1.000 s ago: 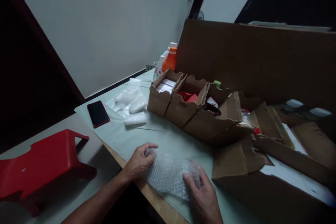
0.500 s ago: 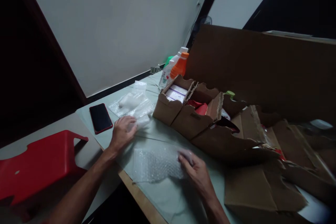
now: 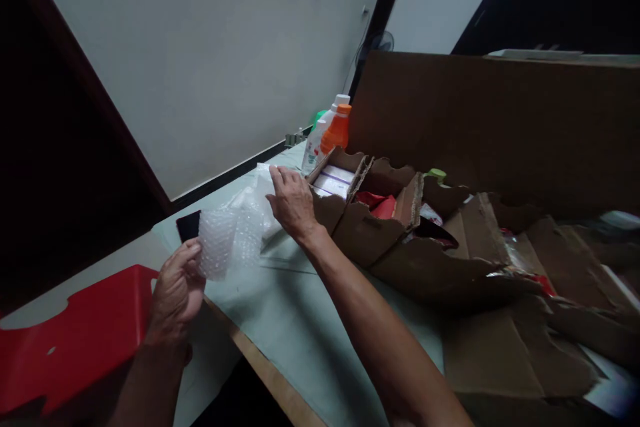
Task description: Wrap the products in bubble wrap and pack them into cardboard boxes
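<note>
Left hand (image 3: 177, 283) now pinches the near edge of a bubble-wrap sheet (image 3: 217, 243); half a second ago it was at the loose wrap (image 3: 269, 213) and the right hand (image 3: 294, 203) held a sheet. Right hand has shifted forward and left to that wrap; grip unclear. Phone (image 3: 187, 225), beyond the left hand, now partly hidden by the sheet.

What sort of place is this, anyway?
It looks like a makeshift indoor work corner, perhaps in a home or small shop: there's a cloth-covered table, a row of open cardboard boxes holding assorted items, and bubble wrap.
</note>
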Demonstrator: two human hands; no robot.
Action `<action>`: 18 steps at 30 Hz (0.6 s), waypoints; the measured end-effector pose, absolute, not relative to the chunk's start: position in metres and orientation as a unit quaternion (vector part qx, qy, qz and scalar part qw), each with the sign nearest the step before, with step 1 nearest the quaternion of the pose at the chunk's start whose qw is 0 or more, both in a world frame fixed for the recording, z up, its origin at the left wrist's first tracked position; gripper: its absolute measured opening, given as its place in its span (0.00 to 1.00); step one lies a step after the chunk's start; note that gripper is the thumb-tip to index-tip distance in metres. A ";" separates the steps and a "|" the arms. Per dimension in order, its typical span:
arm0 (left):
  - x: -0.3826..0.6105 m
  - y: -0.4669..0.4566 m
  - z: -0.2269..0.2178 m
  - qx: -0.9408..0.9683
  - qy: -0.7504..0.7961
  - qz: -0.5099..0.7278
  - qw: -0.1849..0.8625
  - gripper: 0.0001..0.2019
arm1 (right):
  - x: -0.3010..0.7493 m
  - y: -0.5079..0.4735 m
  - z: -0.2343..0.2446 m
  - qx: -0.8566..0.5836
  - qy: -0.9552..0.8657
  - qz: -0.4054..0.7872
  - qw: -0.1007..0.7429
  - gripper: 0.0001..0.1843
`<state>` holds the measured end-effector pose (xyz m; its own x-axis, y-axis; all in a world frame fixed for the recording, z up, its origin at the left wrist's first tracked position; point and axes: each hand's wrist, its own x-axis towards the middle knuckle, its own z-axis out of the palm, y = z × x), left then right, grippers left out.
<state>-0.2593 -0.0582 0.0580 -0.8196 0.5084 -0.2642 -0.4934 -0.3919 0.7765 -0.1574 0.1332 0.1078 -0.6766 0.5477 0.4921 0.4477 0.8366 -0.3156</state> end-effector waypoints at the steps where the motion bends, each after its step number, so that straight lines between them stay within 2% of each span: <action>1: -0.256 -0.056 0.055 0.006 0.454 0.830 0.326 0.10 | -0.146 0.129 0.101 -0.275 -0.901 0.104 0.318 0.30; 3: -0.244 -0.051 0.046 0.005 0.442 0.813 0.378 0.11 | -0.111 0.113 0.080 -0.300 -0.858 0.212 0.358 0.27; 4: -0.235 -0.048 0.040 0.004 0.438 0.804 0.402 0.11 | -0.090 0.103 0.067 -0.315 -0.823 0.304 0.362 0.28; 6: -0.211 -0.043 0.028 0.013 0.427 0.784 0.449 0.11 | -0.046 0.079 0.042 -0.321 -0.734 0.504 0.324 0.31; 8: -0.181 -0.039 0.016 0.057 0.410 0.752 0.514 0.11 | -0.009 0.056 0.024 -0.305 -0.668 0.613 0.291 0.37; 11: -0.140 -0.042 -0.001 0.156 0.394 0.670 0.610 0.15 | 0.033 0.026 0.013 -0.390 -0.621 0.595 0.328 0.33; 13: -0.125 -0.047 -0.009 0.205 0.424 0.640 0.607 0.23 | 0.055 0.011 0.014 -0.463 -0.618 0.521 0.364 0.26; 15: -0.117 -0.053 -0.011 0.281 0.479 0.627 0.546 0.32 | 0.073 -0.002 0.018 -0.475 -0.651 0.466 0.365 0.22; 18: -0.110 -0.060 0.001 0.461 0.550 0.577 0.390 0.43 | 0.089 -0.022 0.027 -0.431 -0.734 0.415 0.323 0.17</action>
<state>-0.1102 -0.0599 0.0005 -0.2710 0.9571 0.1029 0.0567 -0.0908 0.9943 0.0893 -0.0219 0.0266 -0.4203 0.9000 0.1159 0.3650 0.2846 -0.8864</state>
